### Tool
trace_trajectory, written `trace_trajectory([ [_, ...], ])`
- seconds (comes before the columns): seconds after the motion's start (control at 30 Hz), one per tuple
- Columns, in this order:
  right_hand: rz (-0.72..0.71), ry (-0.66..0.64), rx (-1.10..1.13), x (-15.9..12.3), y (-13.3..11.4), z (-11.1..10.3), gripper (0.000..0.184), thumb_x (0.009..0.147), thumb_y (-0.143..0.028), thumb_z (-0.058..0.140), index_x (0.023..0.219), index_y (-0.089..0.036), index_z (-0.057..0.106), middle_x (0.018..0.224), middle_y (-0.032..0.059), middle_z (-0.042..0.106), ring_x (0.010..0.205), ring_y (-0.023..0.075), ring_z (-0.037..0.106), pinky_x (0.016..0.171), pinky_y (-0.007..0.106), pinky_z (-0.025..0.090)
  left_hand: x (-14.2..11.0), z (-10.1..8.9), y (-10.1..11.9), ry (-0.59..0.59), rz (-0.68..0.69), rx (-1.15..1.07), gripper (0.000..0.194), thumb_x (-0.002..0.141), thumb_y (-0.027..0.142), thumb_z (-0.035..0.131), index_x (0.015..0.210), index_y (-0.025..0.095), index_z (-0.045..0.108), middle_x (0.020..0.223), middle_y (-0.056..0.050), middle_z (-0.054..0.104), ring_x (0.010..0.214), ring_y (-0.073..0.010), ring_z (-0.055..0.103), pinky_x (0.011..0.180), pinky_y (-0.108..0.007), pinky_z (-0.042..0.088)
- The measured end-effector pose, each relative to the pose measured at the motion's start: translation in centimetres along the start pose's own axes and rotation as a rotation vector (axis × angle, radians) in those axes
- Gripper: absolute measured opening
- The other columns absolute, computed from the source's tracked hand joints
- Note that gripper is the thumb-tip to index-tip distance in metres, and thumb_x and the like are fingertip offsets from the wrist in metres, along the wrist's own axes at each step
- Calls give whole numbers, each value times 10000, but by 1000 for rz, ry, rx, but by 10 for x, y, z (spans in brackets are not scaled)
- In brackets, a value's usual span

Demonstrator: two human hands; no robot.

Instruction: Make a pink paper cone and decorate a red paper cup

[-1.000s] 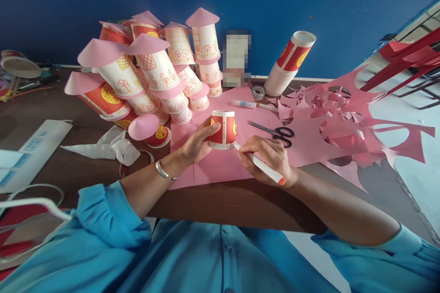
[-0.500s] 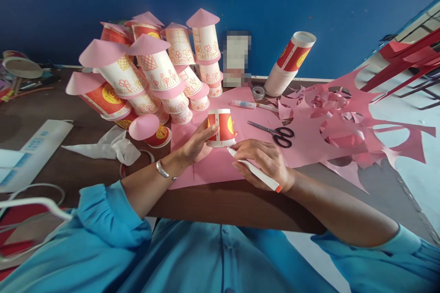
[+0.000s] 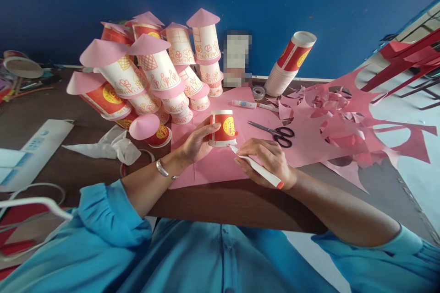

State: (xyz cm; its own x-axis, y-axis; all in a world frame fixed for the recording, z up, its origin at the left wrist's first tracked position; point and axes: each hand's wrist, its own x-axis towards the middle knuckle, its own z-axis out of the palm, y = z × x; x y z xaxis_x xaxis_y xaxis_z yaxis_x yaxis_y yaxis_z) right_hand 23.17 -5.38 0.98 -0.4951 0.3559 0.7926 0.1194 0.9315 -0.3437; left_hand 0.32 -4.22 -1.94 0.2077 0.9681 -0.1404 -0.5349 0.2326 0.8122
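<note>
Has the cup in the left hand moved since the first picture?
Yes. The cup has turned in the left hand: its white strip has swung to the left, away from the scissors, which lie unmoved on the pink paper.

1. We face a deep blue wall (image 3: 261, 4), marked with small scattered specks and darkening toward the upper left.
2. We see a pale strip (image 3: 318, 78) along its base, just behind the table.
3. Our brown table (image 3: 240, 201) has a soft sheen on its near edge.
4. To our right, red furniture (image 3: 395, 60) and thin dark bars (image 3: 429, 105) stand over a pale, bluish floor (image 3: 388, 136), which looks brightly lit.
</note>
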Motion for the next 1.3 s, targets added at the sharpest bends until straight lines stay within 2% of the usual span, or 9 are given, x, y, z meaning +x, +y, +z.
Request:
trace_trajectory([
  [0.27, 5, -23, 17, 1, 0, -1, 188, 1014, -119, 713, 1119, -255, 636, 868, 23, 812, 695, 178, 778, 644, 273, 616, 1, -1, -1, -85, 8, 46, 313, 845, 422, 897, 1049, 230, 758, 1081, -63, 815, 1037, -262, 777, 895, -405, 658],
  [0.4, 12, -35, 27, 0, -1, -1, 174, 1014, -112, 707, 1096, -241, 625, 863, 31, 807, 685, 177, 765, 633, 274, 601, 0, 5, 1, -108, 34, 51, 309, 848, 424, 887, 1037, 225, 744, 1047, -52, 808, 952, -237, 771, 870, -381, 646],
  [0.5, 23, -49, 28, 0, -1, -1, 165, 1016, -114, 706, 1075, -244, 625, 853, 20, 800, 680, 170, 758, 627, 268, 598, -1, 8, 3, -135, 36, 71, 284, 864, 429, 861, 1016, 229, 727, 994, -55, 801, 921, -252, 769, 842, -398, 642],
  [0.73, 26, -64, -15, -1, -1, 0, 159, 1022, -104, 699, 1034, -233, 607, 834, 25, 800, 673, 168, 760, 622, 269, 587, 0, 5, 1, -118, 28, 76, 272, 859, 417, 857, 1015, 230, 737, 953, -51, 766, 1042, -297, 768, 936, -458, 653],
  [1.1, 46, -5, -94, -2, 2, 2, 176, 1025, -95, 692, 1025, -251, 610, 796, -11, 761, 640, 156, 733, 596, 259, 564, 1, 0, 0, -105, 23, 41, 269, 852, 372, 872, 1003, 208, 721, 1022, -59, 785, 1037, -268, 770, 898, -397, 655],
  [1.3, 37, 49, -72, -1, 0, 2, 196, 997, -71, 693, 1026, -251, 621, 765, -20, 746, 617, 158, 732, 586, 260, 575, 0, 6, 2, -85, 26, 9, 257, 822, 375, 879, 980, 238, 729, 1017, -55, 791, 1156, -333, 759, 985, -483, 653],
])
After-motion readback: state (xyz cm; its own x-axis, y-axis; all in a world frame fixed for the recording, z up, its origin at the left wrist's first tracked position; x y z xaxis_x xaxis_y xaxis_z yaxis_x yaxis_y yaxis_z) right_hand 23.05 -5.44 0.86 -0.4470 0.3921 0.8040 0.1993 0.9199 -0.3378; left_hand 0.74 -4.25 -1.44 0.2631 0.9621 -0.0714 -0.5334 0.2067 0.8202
